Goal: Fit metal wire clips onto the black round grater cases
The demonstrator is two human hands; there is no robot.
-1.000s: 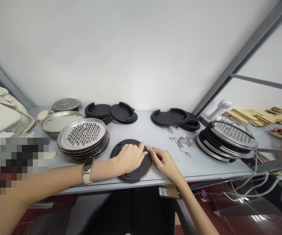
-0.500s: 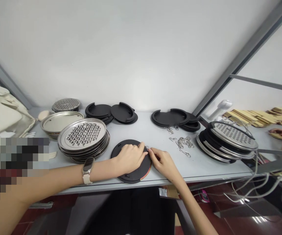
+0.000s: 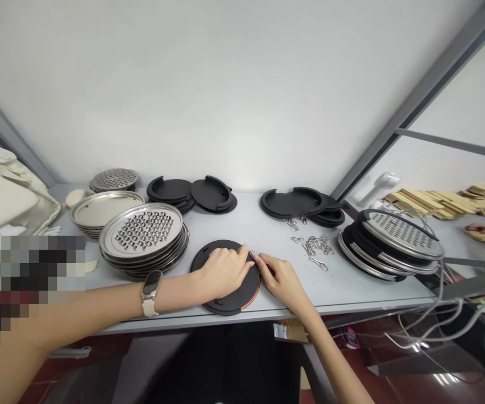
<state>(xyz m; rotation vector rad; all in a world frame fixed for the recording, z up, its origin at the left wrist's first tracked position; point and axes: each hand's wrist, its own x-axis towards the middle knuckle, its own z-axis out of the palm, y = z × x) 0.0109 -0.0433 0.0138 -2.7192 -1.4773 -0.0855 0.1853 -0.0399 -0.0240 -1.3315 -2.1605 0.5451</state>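
Note:
A round black disc (image 3: 225, 304) with a red and yellow line along part of its edge lies near the table's front edge. My left hand (image 3: 225, 272) rests on top of it, fingers bent together near its right rim. At that rim my right hand (image 3: 276, 276) pinches a small wire clip (image 3: 252, 254), whose loop shows between the fingertips of both hands. Whether the left fingers also grip the clip cannot be made out. Several loose wire clips (image 3: 316, 245) lie on the table to the right of my right hand.
Stacked metal grater plates (image 3: 143, 231) stand at left, with shallow metal pans (image 3: 106, 209) behind. Black round holders (image 3: 170, 191) lie along the wall, and more black holders (image 3: 293, 202) further right. A stack of graters (image 3: 394, 241) stands at right. Another person's hand (image 3: 482, 228) is beyond the frame.
My hands and the disc stay almost exactly where they were. The other person's hand at the far right has shifted slightly.

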